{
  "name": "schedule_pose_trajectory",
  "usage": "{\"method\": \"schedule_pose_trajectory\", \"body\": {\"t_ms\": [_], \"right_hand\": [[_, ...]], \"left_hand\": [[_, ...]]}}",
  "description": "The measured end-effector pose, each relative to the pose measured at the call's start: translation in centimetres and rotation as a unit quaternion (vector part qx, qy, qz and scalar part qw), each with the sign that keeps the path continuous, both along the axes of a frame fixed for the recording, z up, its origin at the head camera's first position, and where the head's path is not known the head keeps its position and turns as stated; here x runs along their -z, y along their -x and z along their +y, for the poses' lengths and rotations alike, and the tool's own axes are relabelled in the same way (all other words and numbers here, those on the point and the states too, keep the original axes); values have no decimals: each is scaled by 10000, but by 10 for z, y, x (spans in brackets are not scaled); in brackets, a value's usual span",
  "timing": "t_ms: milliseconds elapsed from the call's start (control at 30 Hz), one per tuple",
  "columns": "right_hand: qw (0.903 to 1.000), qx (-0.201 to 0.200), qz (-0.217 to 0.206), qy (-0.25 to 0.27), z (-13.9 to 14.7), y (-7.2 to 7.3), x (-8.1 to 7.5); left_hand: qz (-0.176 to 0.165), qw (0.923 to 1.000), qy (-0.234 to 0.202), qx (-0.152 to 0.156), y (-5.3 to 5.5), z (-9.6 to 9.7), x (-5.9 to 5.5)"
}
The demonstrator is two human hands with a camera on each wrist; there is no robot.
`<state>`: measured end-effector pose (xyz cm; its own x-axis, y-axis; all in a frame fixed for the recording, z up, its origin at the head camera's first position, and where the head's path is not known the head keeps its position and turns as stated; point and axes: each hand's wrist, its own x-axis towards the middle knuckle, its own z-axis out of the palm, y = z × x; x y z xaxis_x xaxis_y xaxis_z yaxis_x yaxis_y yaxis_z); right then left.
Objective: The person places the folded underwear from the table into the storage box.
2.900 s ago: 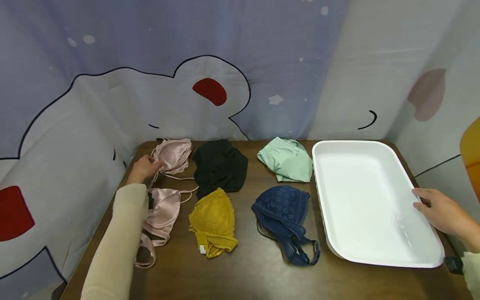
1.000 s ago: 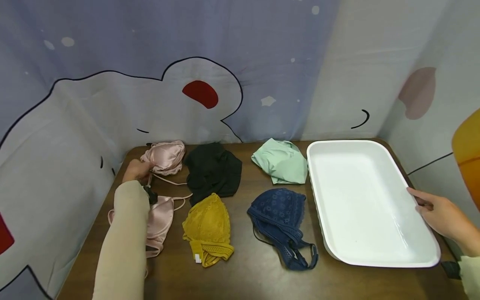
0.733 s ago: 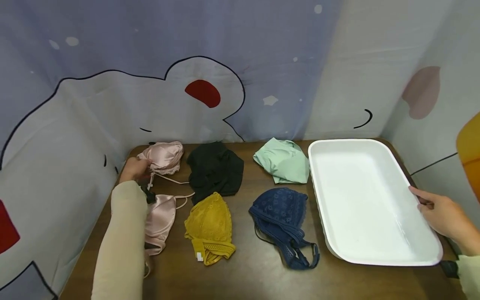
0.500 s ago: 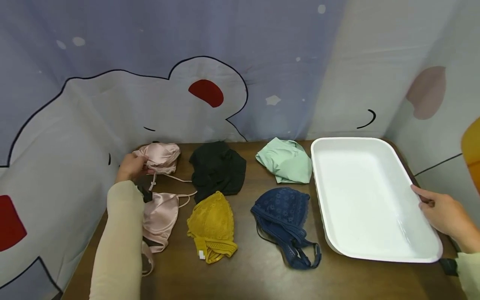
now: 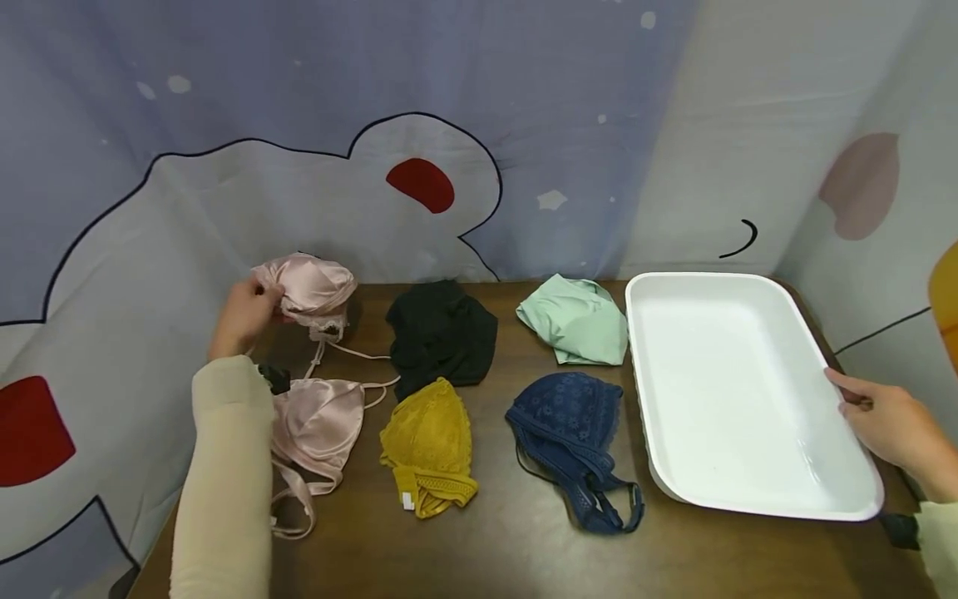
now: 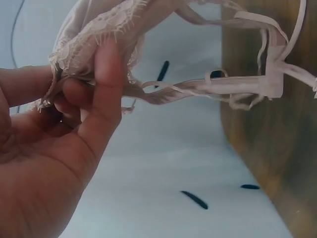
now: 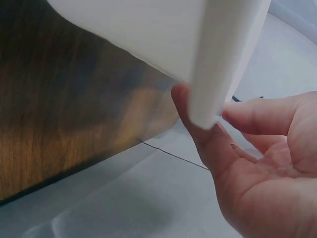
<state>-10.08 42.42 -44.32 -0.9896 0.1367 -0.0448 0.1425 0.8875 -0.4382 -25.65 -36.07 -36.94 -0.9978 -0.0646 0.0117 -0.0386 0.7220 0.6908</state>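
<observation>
At the back left, my left hand pinches a pink satin bra by its lace-trimmed edge and holds it up. In the left wrist view, thumb and fingers grip the lace, and pink straps trail toward the table. A second pink satin piece with thin straps lies just in front, partly behind my left forearm. On the right, my right hand holds the right rim of a white plastic tub. The right wrist view shows the tub's rim between thumb and fingers.
On the brown table lie a black garment, a mint green folded garment, a yellow lace bra and a navy lace bra. A printed curtain stands along the back and sides.
My left hand has taken hold of the back pink bra and raised it, moving a little left and up. My right hand stays on the tub's rim.
</observation>
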Motion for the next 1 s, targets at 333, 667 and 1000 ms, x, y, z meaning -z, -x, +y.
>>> {"method": "schedule_pose_trajectory", "body": {"t_ms": [333, 667, 1000], "right_hand": [[10000, -16, 26, 35, 2, 3, 4], [9998, 178, 60, -22, 7, -1, 7], [9998, 217, 23, 47, 4, 1, 7]], "left_hand": [[959, 9942, 308, -384, -14, 0, -18], [2094, 9735, 249, -884, -28, 8, -35], [3118, 9444, -60, -1040, -37, 16, -56]]}}
